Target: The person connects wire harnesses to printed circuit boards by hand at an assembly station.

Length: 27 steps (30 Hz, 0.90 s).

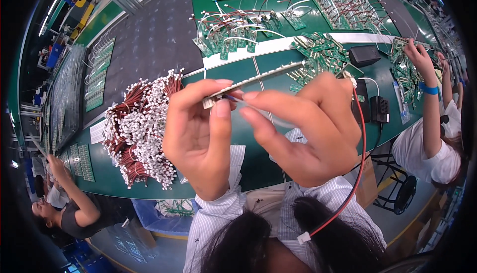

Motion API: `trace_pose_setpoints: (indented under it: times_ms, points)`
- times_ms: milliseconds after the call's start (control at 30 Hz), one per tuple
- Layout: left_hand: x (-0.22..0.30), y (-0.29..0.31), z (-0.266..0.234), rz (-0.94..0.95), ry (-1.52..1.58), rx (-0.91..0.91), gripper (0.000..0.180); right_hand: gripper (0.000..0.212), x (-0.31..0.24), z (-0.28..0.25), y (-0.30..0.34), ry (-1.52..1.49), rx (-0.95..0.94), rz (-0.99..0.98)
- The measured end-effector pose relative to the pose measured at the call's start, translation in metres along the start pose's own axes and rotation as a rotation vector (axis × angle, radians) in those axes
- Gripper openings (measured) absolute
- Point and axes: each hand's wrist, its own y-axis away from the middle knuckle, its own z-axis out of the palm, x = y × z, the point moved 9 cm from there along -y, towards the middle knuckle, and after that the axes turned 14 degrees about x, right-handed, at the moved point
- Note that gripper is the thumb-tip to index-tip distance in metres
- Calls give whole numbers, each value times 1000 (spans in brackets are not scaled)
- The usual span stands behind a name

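Observation:
My left hand (198,129) grips one end of a narrow green circuit board strip (263,76) between thumb and fingers. The strip is seen nearly edge-on and slants up to the right. At its near end, beside a small white connector, my right hand (313,129) pinches a thin, pale flat cable (278,119) with a bluish tip, partly blurred. Whether the tip sits in the connector cannot be told. A red and black wire lead (361,159) hangs from the curled fingers of my right hand, its white plug (303,238) dangling low.
Bundled leads with white plugs (141,119) are heaped at left on the green table (258,156). Loose circuit boards (320,49) lie behind my right hand, near black power adapters (380,109). Wired boards (233,32) stand farther back. Co-workers (427,124) sit on both sides.

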Motion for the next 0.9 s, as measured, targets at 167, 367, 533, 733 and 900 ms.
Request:
trace_pose_setpoints:
  times_ms: [167, 367, 533, 733, 900]
  points:
    - [-1, 2, 3, 5, -22, 9, 17, 25, 2, -3, -2, -14, -11, 28]
    - [-3, 3, 4, 3, -16, -6, 18, 22, 8, 1, -1, -85, 59, 92]
    - [-3, 3, 5, 23, -35, -2, 19, 21, 8, 1, 0, -89, 38, 101]
    - [-4, 4, 3, -1, -12, 0, 19, 20, 9, 3, 0, -88, 12, 123]
    - [-4, 4, 4, -17, -7, 1, 19, 20, 10, 1, 0, -96, 43, 145]
